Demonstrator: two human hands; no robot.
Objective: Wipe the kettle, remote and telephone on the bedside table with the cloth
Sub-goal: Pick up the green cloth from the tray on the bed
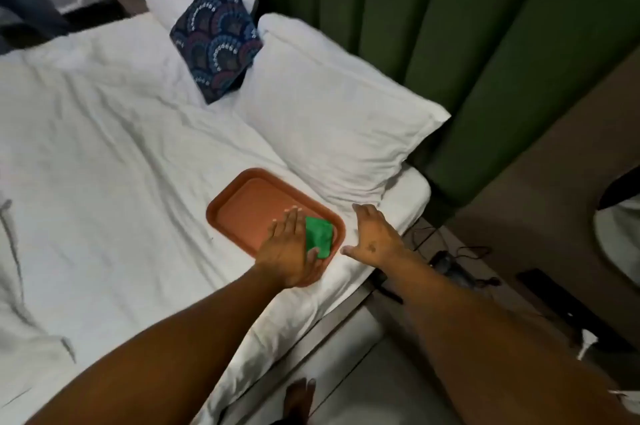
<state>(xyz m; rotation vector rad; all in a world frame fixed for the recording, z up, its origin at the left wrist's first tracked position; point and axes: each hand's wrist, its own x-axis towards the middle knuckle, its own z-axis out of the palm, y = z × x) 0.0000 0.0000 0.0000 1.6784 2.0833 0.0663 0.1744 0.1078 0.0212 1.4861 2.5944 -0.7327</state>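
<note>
A folded green cloth (pixel 319 236) lies at the near right corner of an orange-brown tray (pixel 249 206) that rests on the white bed. My left hand (pixel 291 248) is stretched flat over the tray, fingers apart, its thumb side touching the cloth's left edge. To the right of the tray, my right hand (pixel 372 234) hovers over the bed sheet with its fingers spread and nothing in it. No kettle, remote or telephone can be made out in this view.
White pillows (pixel 332 119) and a patterned blue cushion (pixel 216 33) lie behind the tray. Green curtains (pixel 450 8) hang at the back right. On the floor beside the bed are dark cables and a plug (pixel 446 261). My foot (pixel 298 400) shows below.
</note>
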